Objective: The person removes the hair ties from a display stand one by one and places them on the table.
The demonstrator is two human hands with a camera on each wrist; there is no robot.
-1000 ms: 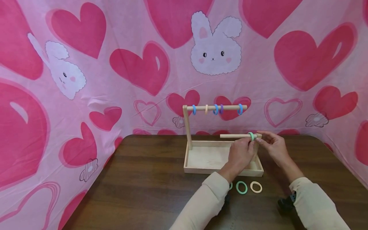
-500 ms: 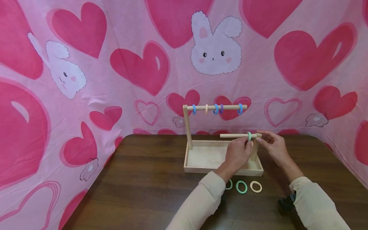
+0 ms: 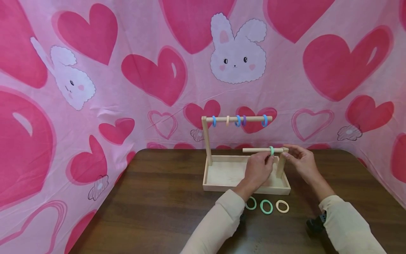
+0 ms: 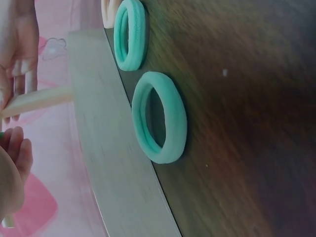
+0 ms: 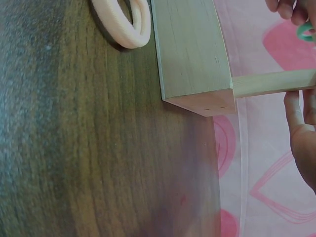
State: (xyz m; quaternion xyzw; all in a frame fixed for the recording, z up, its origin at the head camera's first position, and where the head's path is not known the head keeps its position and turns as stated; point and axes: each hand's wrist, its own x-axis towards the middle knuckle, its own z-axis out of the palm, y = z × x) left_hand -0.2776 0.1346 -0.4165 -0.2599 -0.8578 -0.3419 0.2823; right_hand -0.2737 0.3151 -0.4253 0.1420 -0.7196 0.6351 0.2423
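Note:
A light wooden rack stands on the table, with a tray base (image 3: 219,187), an upper bar (image 3: 253,118) and a lower bar (image 3: 252,150). Around the lower bar sits a mint-green hair tie (image 3: 271,151), which my left hand (image 3: 258,169) pinches between thumb and fingers. My right hand (image 3: 302,164) grips the top of the rack's right post (image 3: 281,166), where that bar joins it. In the right wrist view, fingers (image 5: 294,106) touch this post. Several blue, cream and purple hair ties, one being a blue hair tie (image 3: 265,120), hang on the upper bar.
Two green hair ties (image 3: 266,207) and a cream hair tie (image 3: 282,206) lie in a row before the tray on the dark wooden table (image 3: 158,197). A pink cloth (image 3: 285,88) with hearts and rabbits hangs behind and at the left.
The green hair tie has slid left along the lower bar, away from the right post, with my left hand pinching it. My right hand has stayed at the post.

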